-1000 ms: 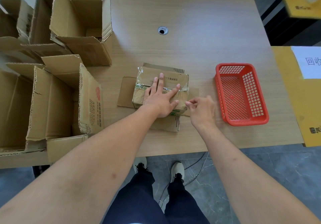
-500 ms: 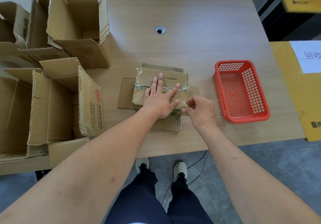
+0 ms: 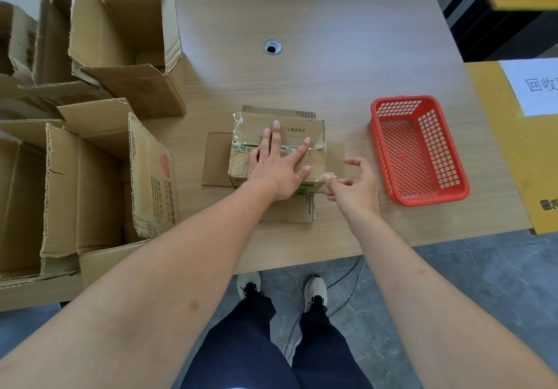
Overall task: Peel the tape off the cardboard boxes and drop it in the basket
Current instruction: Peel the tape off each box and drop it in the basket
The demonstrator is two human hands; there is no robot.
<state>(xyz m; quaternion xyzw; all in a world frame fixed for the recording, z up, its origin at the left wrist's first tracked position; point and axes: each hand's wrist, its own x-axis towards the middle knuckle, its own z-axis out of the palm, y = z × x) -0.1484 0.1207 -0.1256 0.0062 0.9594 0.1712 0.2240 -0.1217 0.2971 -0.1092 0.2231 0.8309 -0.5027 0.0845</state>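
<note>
A small flattened cardboard box [image 3: 302, 127] lies in the middle of the wooden table [image 3: 347, 56], with clear tape [image 3: 317, 147] running across its top. My left hand [image 3: 279, 162] presses flat on the box with spread fingers. My right hand [image 3: 354, 188] is at the box's near right corner and pinches a small clear piece of tape [image 3: 329, 176] between thumb and forefinger, its other fingers spread. The red plastic basket [image 3: 453, 189] stands to the right of the box and holds nothing that I can see.
Several opened cardboard boxes [image 3: 120, 41] crowd the left side of the table and reach its near edge. A round cable hole [image 3: 272, 47] sits behind the small box. Yellow containers [image 3: 525, 153] stand beyond the table's right edge.
My right hand has drawn back to the right from the box's corner with a piece of tape pinched in its fingers. My left hand stays pressed on the box.
</note>
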